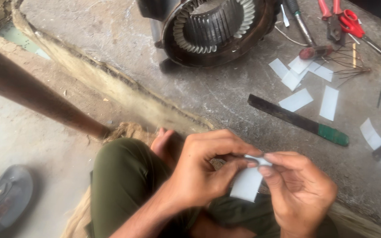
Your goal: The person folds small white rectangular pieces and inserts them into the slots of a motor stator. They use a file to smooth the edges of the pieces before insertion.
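Holding a white paper strip jointly, both hands sit close over the person's lap, at the near edge of the concrete floor. Left hand pinches the strip's top edge with thumb and forefinger; right hand pinches the same edge from the opposite side. Strip's long axis hangs downward between them. Loose cut strips and the motor stator lie well apart, farther out.

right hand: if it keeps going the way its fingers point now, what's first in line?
The right hand points its fingers up and left, pinching the white paper strip. Straight on, it would first meet the left hand, whose fingertips already grip the same strip. Depth is unclear, but they look practically touching.
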Action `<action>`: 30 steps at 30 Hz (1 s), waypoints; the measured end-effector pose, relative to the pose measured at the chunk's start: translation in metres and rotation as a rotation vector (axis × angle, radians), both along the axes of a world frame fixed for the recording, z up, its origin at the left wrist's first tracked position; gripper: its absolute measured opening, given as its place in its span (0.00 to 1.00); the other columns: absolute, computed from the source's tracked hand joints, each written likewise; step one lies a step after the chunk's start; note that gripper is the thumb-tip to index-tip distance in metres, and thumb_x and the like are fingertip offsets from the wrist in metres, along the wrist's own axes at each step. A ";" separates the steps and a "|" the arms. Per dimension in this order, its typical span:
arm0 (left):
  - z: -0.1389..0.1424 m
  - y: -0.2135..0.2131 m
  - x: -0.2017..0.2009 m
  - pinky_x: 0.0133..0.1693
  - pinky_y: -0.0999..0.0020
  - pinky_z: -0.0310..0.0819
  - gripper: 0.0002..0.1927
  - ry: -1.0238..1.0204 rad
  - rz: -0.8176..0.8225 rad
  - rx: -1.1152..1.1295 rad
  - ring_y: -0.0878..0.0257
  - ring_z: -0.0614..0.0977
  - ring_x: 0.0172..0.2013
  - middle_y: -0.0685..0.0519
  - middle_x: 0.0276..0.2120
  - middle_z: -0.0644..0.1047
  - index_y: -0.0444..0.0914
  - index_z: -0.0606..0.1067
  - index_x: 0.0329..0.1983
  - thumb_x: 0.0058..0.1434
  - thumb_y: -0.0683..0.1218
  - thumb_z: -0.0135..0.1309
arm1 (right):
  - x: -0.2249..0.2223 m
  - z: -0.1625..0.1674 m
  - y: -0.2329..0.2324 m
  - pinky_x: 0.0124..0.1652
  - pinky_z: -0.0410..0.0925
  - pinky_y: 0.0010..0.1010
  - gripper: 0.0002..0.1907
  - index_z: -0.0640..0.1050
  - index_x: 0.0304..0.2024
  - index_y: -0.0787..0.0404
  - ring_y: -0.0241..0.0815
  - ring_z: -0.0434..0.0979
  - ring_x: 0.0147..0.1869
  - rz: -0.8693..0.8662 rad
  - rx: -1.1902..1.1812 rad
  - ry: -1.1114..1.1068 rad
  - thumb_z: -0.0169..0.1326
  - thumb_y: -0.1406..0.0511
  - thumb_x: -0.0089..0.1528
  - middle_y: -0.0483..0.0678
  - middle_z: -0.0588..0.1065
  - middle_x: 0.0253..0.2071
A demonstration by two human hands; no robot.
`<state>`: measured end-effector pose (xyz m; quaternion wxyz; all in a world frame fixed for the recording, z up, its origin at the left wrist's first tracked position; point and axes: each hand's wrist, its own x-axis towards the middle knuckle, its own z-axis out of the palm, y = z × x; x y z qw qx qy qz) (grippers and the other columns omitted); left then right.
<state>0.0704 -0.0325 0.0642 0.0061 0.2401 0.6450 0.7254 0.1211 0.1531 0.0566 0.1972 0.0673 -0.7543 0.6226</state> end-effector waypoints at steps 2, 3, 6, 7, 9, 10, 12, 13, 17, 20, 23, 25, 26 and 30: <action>0.002 -0.001 0.000 0.43 0.73 0.85 0.12 0.024 -0.010 0.007 0.63 0.87 0.42 0.49 0.42 0.83 0.35 0.82 0.47 0.61 0.33 0.60 | 0.001 0.002 0.000 0.50 0.80 0.31 0.08 0.78 0.47 0.73 0.43 0.85 0.45 0.005 0.010 0.017 0.58 0.78 0.65 0.60 0.80 0.41; 0.003 -0.001 0.000 0.43 0.73 0.85 0.11 0.026 -0.015 0.011 0.63 0.87 0.42 0.49 0.42 0.83 0.35 0.82 0.47 0.61 0.33 0.60 | 0.002 0.002 0.000 0.50 0.80 0.31 0.08 0.78 0.47 0.72 0.43 0.85 0.45 0.005 0.019 0.024 0.58 0.77 0.65 0.60 0.80 0.40; 0.006 -0.002 -0.001 0.43 0.72 0.85 0.11 0.044 -0.023 0.011 0.62 0.87 0.42 0.49 0.42 0.83 0.35 0.82 0.47 0.62 0.33 0.60 | 0.005 0.001 0.000 0.43 0.79 0.25 0.07 0.78 0.46 0.72 0.43 0.85 0.43 -0.092 0.129 0.037 0.59 0.78 0.65 0.60 0.80 0.38; 0.006 -0.003 -0.001 0.44 0.72 0.85 0.11 0.064 -0.021 0.003 0.62 0.87 0.42 0.49 0.42 0.83 0.35 0.82 0.47 0.62 0.33 0.60 | 0.004 0.000 0.001 0.42 0.79 0.25 0.07 0.78 0.46 0.72 0.42 0.85 0.43 -0.090 0.131 0.051 0.59 0.77 0.65 0.59 0.80 0.38; 0.006 -0.004 -0.002 0.43 0.72 0.84 0.11 0.087 -0.017 -0.012 0.62 0.87 0.42 0.49 0.42 0.83 0.36 0.81 0.47 0.62 0.33 0.60 | 0.004 -0.004 0.002 0.42 0.78 0.23 0.06 0.78 0.45 0.72 0.41 0.84 0.42 -0.089 0.133 0.081 0.59 0.77 0.66 0.58 0.80 0.38; 0.006 -0.004 -0.002 0.43 0.72 0.84 0.11 0.091 -0.017 -0.020 0.62 0.88 0.41 0.50 0.41 0.83 0.36 0.81 0.47 0.62 0.34 0.60 | 0.003 -0.006 0.002 0.42 0.78 0.23 0.05 0.78 0.45 0.72 0.40 0.84 0.42 -0.091 0.132 0.096 0.59 0.76 0.67 0.58 0.80 0.38; 0.005 -0.004 -0.002 0.42 0.72 0.84 0.10 0.085 -0.019 -0.026 0.62 0.88 0.40 0.50 0.41 0.83 0.36 0.82 0.46 0.62 0.34 0.61 | 0.004 -0.011 0.001 0.42 0.77 0.22 0.04 0.78 0.44 0.72 0.39 0.83 0.41 -0.097 0.118 0.104 0.59 0.76 0.68 0.57 0.80 0.39; 0.005 -0.004 -0.002 0.42 0.72 0.84 0.10 0.070 -0.017 -0.022 0.62 0.88 0.40 0.50 0.40 0.83 0.36 0.82 0.47 0.62 0.34 0.61 | 0.005 -0.013 0.001 0.43 0.76 0.21 0.03 0.78 0.44 0.73 0.38 0.83 0.41 -0.097 0.109 0.100 0.59 0.76 0.69 0.57 0.79 0.39; 0.002 -0.005 -0.002 0.38 0.72 0.81 0.10 0.129 0.021 -0.064 0.62 0.87 0.38 0.50 0.38 0.83 0.37 0.82 0.45 0.61 0.35 0.61 | 0.001 -0.022 0.001 0.43 0.76 0.21 0.03 0.77 0.45 0.72 0.38 0.83 0.42 -0.084 0.091 0.110 0.59 0.76 0.70 0.56 0.79 0.38; 0.000 -0.004 -0.003 0.36 0.70 0.80 0.09 0.145 0.041 -0.096 0.61 0.87 0.36 0.50 0.36 0.83 0.37 0.82 0.45 0.61 0.35 0.61 | 0.003 -0.027 -0.001 0.45 0.77 0.22 0.02 0.77 0.45 0.72 0.38 0.83 0.43 -0.085 0.069 0.101 0.58 0.76 0.72 0.56 0.79 0.39; 0.000 -0.004 -0.002 0.36 0.71 0.81 0.09 0.132 0.044 -0.125 0.61 0.87 0.35 0.50 0.35 0.81 0.37 0.81 0.44 0.60 0.36 0.61 | 0.007 -0.030 -0.002 0.45 0.76 0.21 0.03 0.77 0.46 0.73 0.37 0.82 0.43 -0.140 0.085 0.082 0.59 0.75 0.73 0.56 0.79 0.39; 0.000 -0.004 -0.002 0.37 0.71 0.82 0.09 0.116 0.044 -0.103 0.61 0.87 0.36 0.50 0.36 0.81 0.37 0.81 0.45 0.61 0.36 0.60 | 0.007 -0.031 0.000 0.46 0.75 0.21 0.05 0.77 0.47 0.74 0.37 0.82 0.43 -0.131 0.048 0.063 0.60 0.75 0.71 0.56 0.79 0.40; 0.000 -0.004 -0.002 0.37 0.71 0.82 0.09 0.108 0.046 -0.093 0.61 0.87 0.36 0.50 0.36 0.81 0.37 0.81 0.45 0.62 0.36 0.60 | 0.007 -0.031 0.001 0.48 0.76 0.22 0.07 0.77 0.48 0.74 0.38 0.82 0.45 -0.096 -0.006 0.051 0.60 0.75 0.70 0.56 0.79 0.41; 0.001 -0.005 -0.001 0.39 0.71 0.83 0.09 0.105 0.050 -0.083 0.61 0.87 0.37 0.50 0.37 0.82 0.37 0.81 0.46 0.63 0.36 0.60 | 0.007 -0.031 0.004 0.49 0.76 0.23 0.08 0.77 0.48 0.75 0.39 0.83 0.45 -0.049 -0.087 0.062 0.61 0.76 0.69 0.57 0.79 0.42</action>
